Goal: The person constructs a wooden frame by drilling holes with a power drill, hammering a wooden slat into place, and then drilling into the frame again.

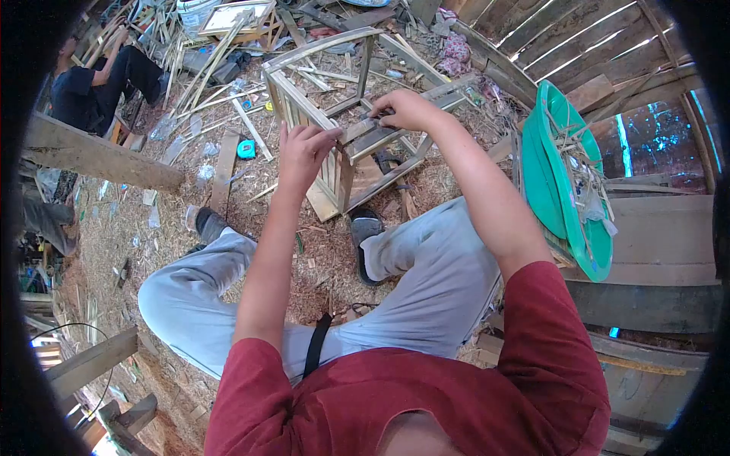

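Observation:
A slatted wooden frame [334, 199], box-shaped and open, stands on the ground before my feet. At its near top corner my left hand [303, 152] is closed, thumb and fingertips on the wood, with one finger raised. Just to the right, my right hand [407, 112] is held over a top rail [372, 140], fingers curled in a pinch. Something small and dark shows between those fingers, too small to name. Between the two hands runs a short stretch of the rail.
Sawdust and offcuts cover the ground. A teal tape measure [245, 149] lies on a plank [224, 171] left of the frame. Green basins [544, 175] with scraps stand at right, by a board wall [578, 38]. A wooden beam [106, 156] juts in from the left; another person [84, 95] sits beyond.

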The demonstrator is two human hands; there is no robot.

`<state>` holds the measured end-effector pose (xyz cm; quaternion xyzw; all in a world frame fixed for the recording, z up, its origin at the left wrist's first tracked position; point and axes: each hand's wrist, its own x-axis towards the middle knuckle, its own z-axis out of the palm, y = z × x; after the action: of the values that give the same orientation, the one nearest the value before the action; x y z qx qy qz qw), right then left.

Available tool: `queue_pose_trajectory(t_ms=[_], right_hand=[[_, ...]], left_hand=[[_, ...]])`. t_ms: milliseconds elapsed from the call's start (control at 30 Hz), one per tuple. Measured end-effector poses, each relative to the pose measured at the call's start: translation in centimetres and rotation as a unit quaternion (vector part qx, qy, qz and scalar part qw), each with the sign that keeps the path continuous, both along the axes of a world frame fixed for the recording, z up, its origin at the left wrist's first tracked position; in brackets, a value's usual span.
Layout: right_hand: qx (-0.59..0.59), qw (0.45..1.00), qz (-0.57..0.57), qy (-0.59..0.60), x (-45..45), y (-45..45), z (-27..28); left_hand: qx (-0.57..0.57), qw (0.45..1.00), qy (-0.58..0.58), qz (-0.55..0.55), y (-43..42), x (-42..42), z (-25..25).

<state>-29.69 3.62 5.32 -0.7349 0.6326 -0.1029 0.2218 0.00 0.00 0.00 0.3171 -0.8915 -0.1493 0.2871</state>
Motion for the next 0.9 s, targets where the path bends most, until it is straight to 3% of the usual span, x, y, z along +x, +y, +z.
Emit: queue_pose_trajectory(t_ms=[267,567,900], right_hand=[[0.001,1.0,0.002,-0.002,0.1,0.0,0.5],[0.002,1.0,0.003,-0.014,0.0,0.1,0.2],[0.009,1.0,0.005,-0.012,0.1,0.0,0.4]], left_hand=[[-0.104,0.985,0.002,-0.14,-2.6,-0.3,1.6],[-0.073,0.967,-0.008,-0.243,-4.9,-0.6,2.3],[-0.064,0.97,-0.011,-0.235,-4.2,-0.4,3.2]])
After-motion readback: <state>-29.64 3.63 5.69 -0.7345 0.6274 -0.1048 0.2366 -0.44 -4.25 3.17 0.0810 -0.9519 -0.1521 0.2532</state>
